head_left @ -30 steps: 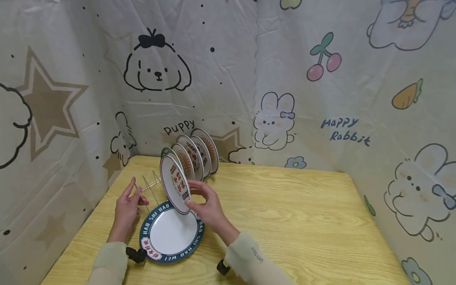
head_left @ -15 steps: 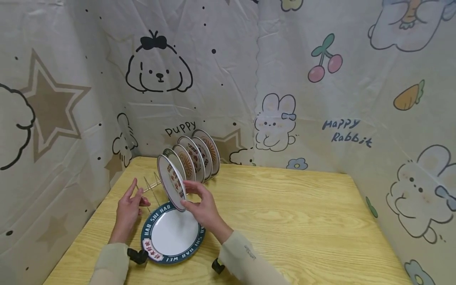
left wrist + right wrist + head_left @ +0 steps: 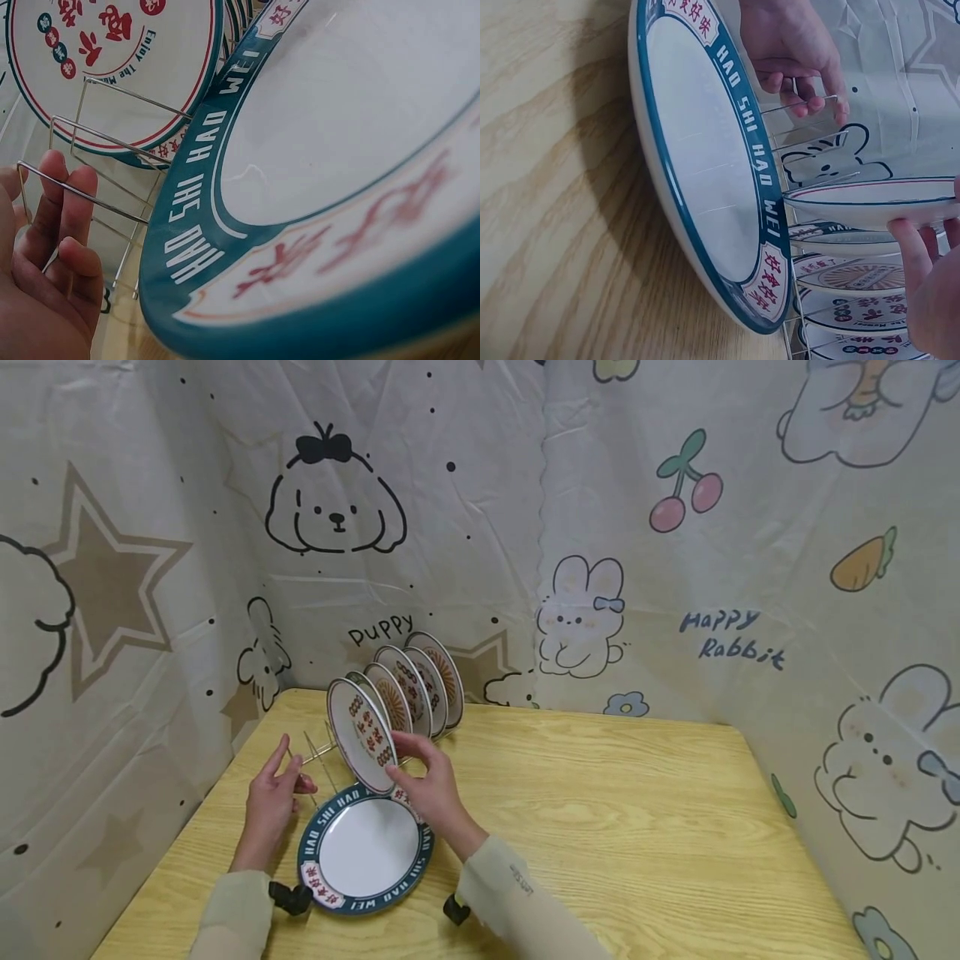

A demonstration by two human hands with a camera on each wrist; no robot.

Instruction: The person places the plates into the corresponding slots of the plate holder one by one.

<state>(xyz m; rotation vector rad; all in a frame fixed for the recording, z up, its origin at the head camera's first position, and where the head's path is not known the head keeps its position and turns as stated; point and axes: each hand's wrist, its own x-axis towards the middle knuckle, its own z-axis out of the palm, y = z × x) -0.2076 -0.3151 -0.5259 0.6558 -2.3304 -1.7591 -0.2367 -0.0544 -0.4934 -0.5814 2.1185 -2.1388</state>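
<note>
In the head view my right hand holds a white plate with red lettering by its right edge, thumb on the face and fingers behind. This plate stands tilted at the near end of a row of upright plates in a metal wire dish rack. My left hand grips the rack's free end, its fingers round the end wire in the left wrist view. Between the hands lies a larger plate with a teal lettered rim, close to the rack's near side.
Several patterned plates stand behind the held one, toward the back of the wooden table. Cloth walls with cartoon prints enclose the table at the back and both sides.
The right hand has moved the plate slightly up and left. Its face turned more edge-on, then back toward the camera. The left hand stays in place on the rack.
</note>
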